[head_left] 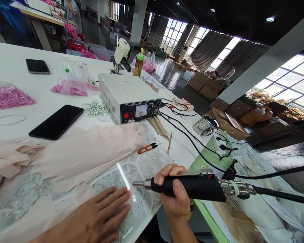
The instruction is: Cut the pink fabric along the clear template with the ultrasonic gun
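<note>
My right hand (174,189) is wrapped round the black body of an ultrasonic cutter (192,186), whose metal tip points left, close to my left fingertips. A black cable runs from its rear end. My left hand (103,212) lies flat with its fingers stretched out, on a clear glossy sheet (142,172) over a grey-white patterned surface. Pale pink fabric (91,148) spreads beyond and to the left of that hand. Orange thread snips (147,148) rest just past the sheet's middle, apart from both hands.
A white control box (131,89) with a lit red switch stands behind, cables running right. Two dark phones (57,121) (37,66), bags of pink rings (10,96) and pale elastic bands (95,108) lie left. A lidded glass jar (205,125) stands right, near a green table edge (210,219).
</note>
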The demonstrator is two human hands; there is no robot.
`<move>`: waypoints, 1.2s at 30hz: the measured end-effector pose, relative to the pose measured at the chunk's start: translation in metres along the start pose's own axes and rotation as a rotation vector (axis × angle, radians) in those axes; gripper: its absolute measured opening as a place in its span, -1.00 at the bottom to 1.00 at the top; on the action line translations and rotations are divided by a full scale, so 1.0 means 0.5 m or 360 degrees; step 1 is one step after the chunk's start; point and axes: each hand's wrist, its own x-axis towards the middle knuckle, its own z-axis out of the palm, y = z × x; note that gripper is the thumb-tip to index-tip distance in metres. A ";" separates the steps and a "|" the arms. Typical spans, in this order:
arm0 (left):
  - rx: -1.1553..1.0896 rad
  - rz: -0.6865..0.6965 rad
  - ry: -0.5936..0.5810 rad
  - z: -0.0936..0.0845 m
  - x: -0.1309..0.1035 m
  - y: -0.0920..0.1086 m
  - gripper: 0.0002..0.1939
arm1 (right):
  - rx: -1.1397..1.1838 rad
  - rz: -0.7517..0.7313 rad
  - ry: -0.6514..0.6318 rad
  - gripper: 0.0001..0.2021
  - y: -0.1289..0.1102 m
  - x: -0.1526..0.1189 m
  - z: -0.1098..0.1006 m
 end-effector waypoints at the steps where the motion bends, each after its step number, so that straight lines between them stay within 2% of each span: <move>1: -0.0019 -0.0013 0.0009 -0.001 0.000 0.000 -0.53 | 0.0002 -0.0011 0.0021 -0.90 -0.002 0.002 -0.001; 7: -0.0068 -0.0012 0.0062 -0.008 0.004 -0.001 -0.55 | -0.0064 -0.0060 0.0139 -0.87 -0.024 0.007 -0.016; 15: -0.0025 -0.0007 -0.0012 -0.009 0.007 -0.003 -0.54 | -0.0057 -0.0013 0.0079 -0.88 -0.019 -0.008 -0.015; 20: -0.0101 -0.0040 0.0016 -0.009 0.004 0.000 -0.52 | -0.0113 -0.0019 0.0065 -0.86 -0.016 -0.007 -0.014; 26: 0.0032 0.0003 0.0001 -0.011 0.008 -0.001 -0.56 | -0.0089 -0.0017 0.0042 -0.87 -0.017 -0.007 -0.015; 33: 0.0101 0.0046 -0.0012 -0.016 0.009 -0.001 -0.57 | -0.0045 0.0004 -0.0098 -0.89 -0.016 -0.007 -0.022; 36: 0.0132 0.0052 -0.0003 -0.016 0.009 -0.002 -0.58 | -0.0016 -0.0005 -0.0069 -0.90 -0.015 -0.006 -0.018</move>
